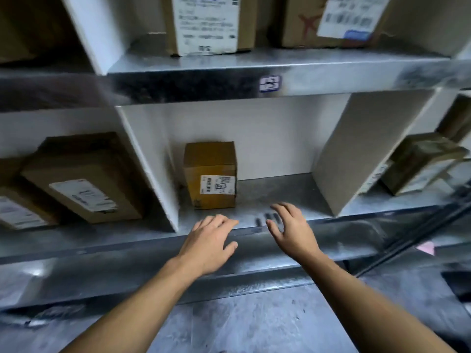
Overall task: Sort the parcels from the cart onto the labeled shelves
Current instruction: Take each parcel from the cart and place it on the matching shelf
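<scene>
Head view: a small brown parcel (210, 171) stands upright at the left of the middle shelf (277, 192) bay, beside the white divider (150, 169), while the left hand (211, 240) and right hand (293, 229) hover empty over the shelf's front lip, fingers loosely spread

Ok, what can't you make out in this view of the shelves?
Head view only:
- Label on the small box: print too small and blurred.
- Blue shelf tag: characters smeared by motion blur.
- Middle top-shelf box: top cut off by the frame's upper edge.
- Cart: outside the frame.
</scene>
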A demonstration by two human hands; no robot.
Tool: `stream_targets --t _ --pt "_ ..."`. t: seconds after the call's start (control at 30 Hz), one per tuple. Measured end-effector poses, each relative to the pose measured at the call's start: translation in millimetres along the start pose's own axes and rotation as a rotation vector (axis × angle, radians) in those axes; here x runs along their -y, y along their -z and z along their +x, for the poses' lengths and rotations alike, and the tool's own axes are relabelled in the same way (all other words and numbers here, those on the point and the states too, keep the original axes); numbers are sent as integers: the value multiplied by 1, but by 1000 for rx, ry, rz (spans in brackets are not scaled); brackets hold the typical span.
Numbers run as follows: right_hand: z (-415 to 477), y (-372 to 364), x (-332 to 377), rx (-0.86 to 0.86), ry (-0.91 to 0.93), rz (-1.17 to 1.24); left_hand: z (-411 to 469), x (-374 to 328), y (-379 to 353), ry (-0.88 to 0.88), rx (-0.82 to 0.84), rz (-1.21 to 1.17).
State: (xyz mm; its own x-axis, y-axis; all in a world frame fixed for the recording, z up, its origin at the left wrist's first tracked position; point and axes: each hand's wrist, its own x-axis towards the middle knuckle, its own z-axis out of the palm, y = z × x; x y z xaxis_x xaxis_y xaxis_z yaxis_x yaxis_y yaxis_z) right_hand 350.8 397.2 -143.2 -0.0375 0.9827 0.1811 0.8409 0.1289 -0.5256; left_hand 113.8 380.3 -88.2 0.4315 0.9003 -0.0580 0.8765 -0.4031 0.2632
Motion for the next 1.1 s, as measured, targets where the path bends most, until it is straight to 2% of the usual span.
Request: stream_targets --t 0.1,0.27,0.43,0.57,0.87,1.1 --pt "-37 28 -32 -9 -1 -162 19 -41 -11 -88 -13 17" --pt "-108 85 -95 17 -123 -340 45 -124 -35 -245 -6 68" --pt "-192 155 -156 2 -236 -464 62 -234 -63 -418 42 75" --pt "-255 212 -199 -4 -395 -559 69 -329 -88 -565 82 79" --pt "-401 312 -263 -81 -762 -618 65 -523 -138 -843 94 86" --pt "-453 360 -300 -166 -956 -631 72 -620 -150 -991 68 100"
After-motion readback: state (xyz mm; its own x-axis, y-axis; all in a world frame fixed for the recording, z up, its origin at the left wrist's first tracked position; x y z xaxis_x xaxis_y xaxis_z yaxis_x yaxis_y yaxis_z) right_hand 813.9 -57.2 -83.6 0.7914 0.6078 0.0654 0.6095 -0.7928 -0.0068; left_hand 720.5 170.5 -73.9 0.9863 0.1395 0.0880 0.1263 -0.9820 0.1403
